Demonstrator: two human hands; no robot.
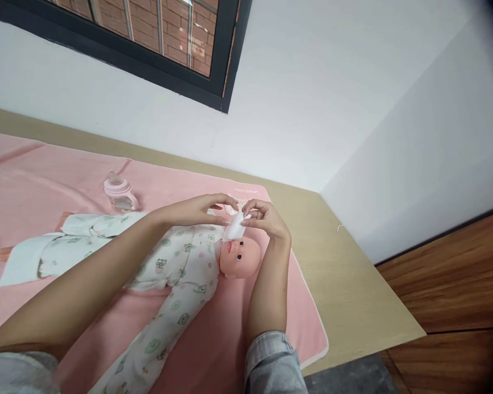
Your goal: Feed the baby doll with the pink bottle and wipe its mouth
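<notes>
A baby doll (241,257) with a bald head lies on its back, dressed in a white suit printed with small bears. Above its face and chin hangs a thin white tissue (235,227), its lower edge close to the doll's mouth. My right hand (268,219) pinches the tissue's right side between thumb and fingers. On the other side, my left hand (205,209) has its thumb and fingertips at the tissue's left edge. Behind the hands, partly hidden, lies a small white and pink packet (231,209).
A pink baby bottle (120,192) with a handle stands near the doll's legs. Beneath everything, a pink blanket (298,323) covers much of a wooden tabletop (345,295). A white wall and a dark-framed window (219,60) rise behind; wooden panels (456,273) stand at the right.
</notes>
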